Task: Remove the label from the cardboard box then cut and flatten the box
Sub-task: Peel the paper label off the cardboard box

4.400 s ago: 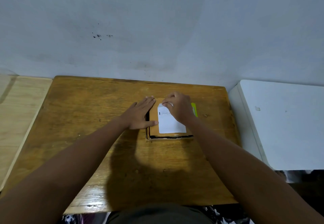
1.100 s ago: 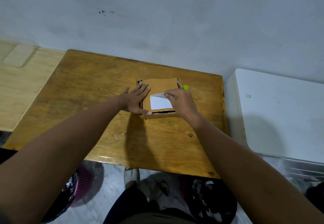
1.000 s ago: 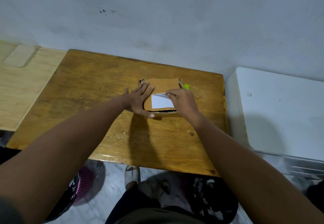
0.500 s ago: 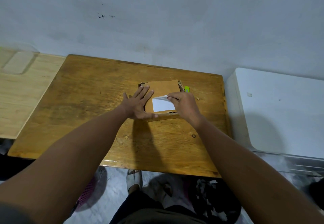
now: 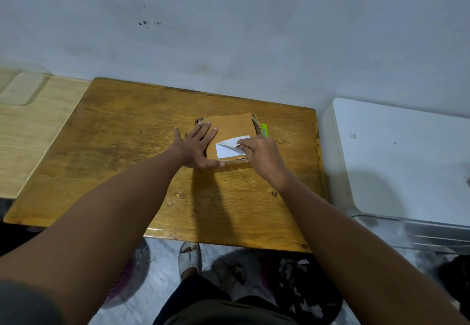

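A small brown cardboard box (image 5: pixel 232 126) lies flat on the wooden table (image 5: pixel 127 146), toward its back right. A white label (image 5: pixel 227 149) sticks to the near half of its top, with its far edge folded over toward me. My right hand (image 5: pixel 262 158) pinches that peeled edge between thumb and fingers. My left hand (image 5: pixel 197 146) lies flat with spread fingers on the box's left side, pressing it down. A green utility knife (image 5: pixel 264 130) peeks out just right of the box, mostly hidden.
A white appliance (image 5: pixel 396 162) stands right of the table. A pale wooden surface (image 5: pixel 28 126) adjoins the table's left side. The wall runs close behind. Below the near edge are a sandalled foot (image 5: pixel 189 257) and dark clutter on the floor.
My right hand has peeled the label back toward me, so less white shows on the box top. The left hand stays pressed on the box. The view has shifted.
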